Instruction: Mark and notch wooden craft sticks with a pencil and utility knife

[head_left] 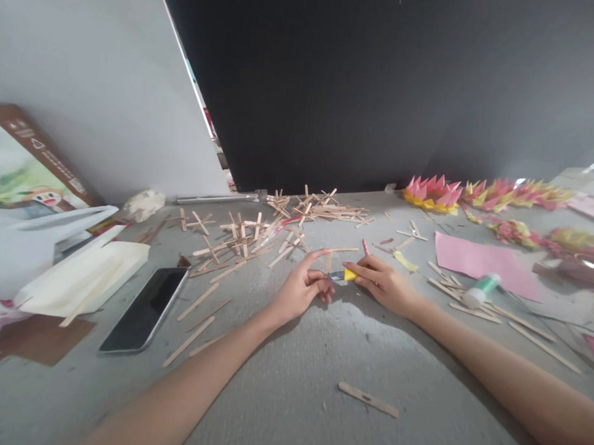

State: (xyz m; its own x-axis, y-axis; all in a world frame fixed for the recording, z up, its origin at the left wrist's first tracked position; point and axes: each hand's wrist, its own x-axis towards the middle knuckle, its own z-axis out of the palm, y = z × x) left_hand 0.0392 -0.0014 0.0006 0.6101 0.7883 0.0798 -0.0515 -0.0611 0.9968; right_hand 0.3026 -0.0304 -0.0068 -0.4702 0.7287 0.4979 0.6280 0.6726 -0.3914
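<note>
Right hand [385, 284] pinches yellow cutter [350, 275], mid-bench. Left hand [301, 289] curled at its blade end, index out, can't tell if gripping. Craft sticks [247, 237] scattered toward back edge.

Near tabletop [296, 353]: mostly bare, one craft stick [368, 399] lying loose.
Left: smartphone [145, 308] and scattered sticks [198, 302] crowd the way.
Ahead: stick pile [242, 236], black board [381, 88] standing behind.
Right: glue stick [481, 289], pink paper [477, 260].

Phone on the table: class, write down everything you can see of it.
The phone is a slim dark slab with a pale, metal-looking edge, its screen black and facing up. It lies flat and slanted on the grey table, between a cream folded sheet and loose wooden sticks. Nothing rests on it.
</note>
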